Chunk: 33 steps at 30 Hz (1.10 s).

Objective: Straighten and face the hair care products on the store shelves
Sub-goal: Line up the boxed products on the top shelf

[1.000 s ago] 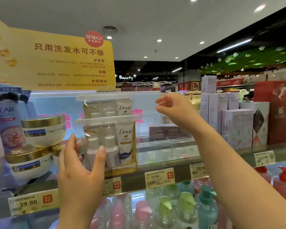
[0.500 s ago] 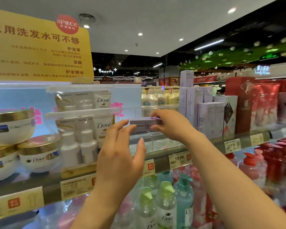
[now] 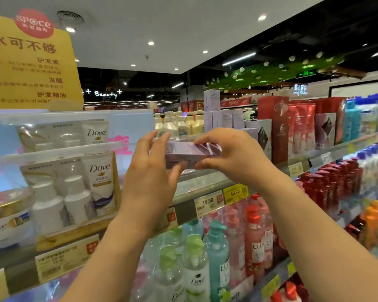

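Two bare forearms; left hand (image 3: pixel 150 177), right hand (image 3: pixel 234 158); no sleeves, rings or watch.

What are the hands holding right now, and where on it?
A lilac box: the right hand pinches its right end, top and bottom; the left hand holds its left end.

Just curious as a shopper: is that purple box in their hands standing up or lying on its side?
On its side: the purple box runs lengthwise between the left hand and right hand.
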### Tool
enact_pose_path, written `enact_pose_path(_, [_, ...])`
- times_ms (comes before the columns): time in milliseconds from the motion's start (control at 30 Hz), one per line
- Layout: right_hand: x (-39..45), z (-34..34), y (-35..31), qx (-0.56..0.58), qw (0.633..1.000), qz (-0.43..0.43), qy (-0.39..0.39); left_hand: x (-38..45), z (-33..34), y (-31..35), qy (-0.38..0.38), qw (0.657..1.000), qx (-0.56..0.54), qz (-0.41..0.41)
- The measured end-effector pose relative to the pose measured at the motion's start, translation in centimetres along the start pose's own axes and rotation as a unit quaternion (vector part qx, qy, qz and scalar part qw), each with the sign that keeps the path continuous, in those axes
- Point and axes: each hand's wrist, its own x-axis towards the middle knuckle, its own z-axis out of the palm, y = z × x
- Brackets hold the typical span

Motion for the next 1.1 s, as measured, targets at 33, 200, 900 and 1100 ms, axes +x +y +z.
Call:
enact_pose_path(33, [0.1,-0.3,0.2,0.000,1.000,-0.002,0.002,0.5,0.0,0.2,-0.003,1.000,-0.020,-0.013])
enact_pose_path(200, [1.7,-1.4,2.8,0.069,0.997,-0.024,0.020,2.5,0.8,1.0,0.043,0.986,-0.136,-0.084])
enact_pose_path(900, [5.5,-3.9,18.4,0.338,0.935,-0.093,0.058,18.0,9.0,2.2,0.224,0.962,-0.090,-0.130])
enact_pose_path(1100, [5.2,-3.7,20.2,0.343,0.930,-0.103,0.080,21.2,12.6,1.2,0.187,0.974,-0.054,-0.119])
